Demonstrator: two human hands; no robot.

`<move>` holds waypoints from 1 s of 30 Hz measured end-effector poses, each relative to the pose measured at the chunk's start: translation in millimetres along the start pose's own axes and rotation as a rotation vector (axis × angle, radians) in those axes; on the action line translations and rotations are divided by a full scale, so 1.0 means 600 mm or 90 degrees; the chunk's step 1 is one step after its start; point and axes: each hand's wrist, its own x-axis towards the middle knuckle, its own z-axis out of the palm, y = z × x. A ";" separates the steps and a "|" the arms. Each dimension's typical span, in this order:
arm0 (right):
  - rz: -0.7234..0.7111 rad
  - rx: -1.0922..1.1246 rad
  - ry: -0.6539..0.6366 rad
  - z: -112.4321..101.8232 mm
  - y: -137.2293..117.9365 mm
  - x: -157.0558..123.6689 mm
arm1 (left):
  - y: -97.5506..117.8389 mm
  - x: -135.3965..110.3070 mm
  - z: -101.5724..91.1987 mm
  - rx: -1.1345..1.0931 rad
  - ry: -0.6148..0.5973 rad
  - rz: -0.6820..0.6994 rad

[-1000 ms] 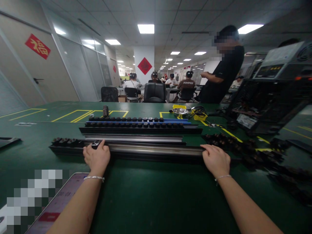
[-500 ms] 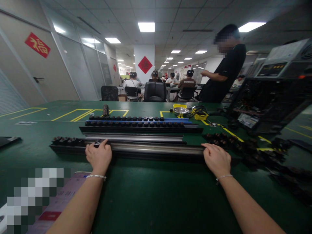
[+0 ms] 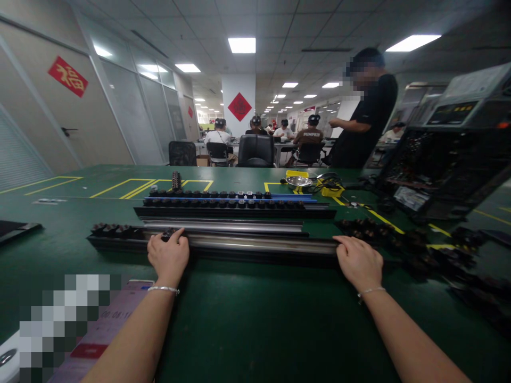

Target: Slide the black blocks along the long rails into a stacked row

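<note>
A long black rail [image 3: 255,246] with a shiny metal strip lies across the green table in front of me. My left hand [image 3: 168,256] is closed around a small black part [image 3: 166,234] that sits on the rail's left portion, beside a short row of similar black parts [image 3: 112,230]. My right hand [image 3: 358,260] rests on the rail's right end, fingers curled over it. A second rail [image 3: 235,208] carrying a blue strip and a full row of black parts lies just behind.
A heap of loose black parts [image 3: 403,239] spreads at the right. A phone [image 3: 99,330] lies near my left forearm. An open black machine [image 3: 447,159] stands at the right, a metal bowl [image 3: 298,181] behind. A person in black [image 3: 361,127] stands past the table; others sit farther back.
Both hands keep their hold on the rail; the left hand has slid slightly right along it. The view has shifted a little to the left.
</note>
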 end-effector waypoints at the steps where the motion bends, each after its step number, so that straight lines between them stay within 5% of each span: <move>1: -0.001 0.000 -0.001 0.000 0.000 0.000 | 0.002 -0.001 -0.001 0.003 0.000 0.003; 30: 0.001 0.009 -0.014 -0.004 -0.004 0.000 | 0.016 -0.006 -0.009 0.056 0.004 0.027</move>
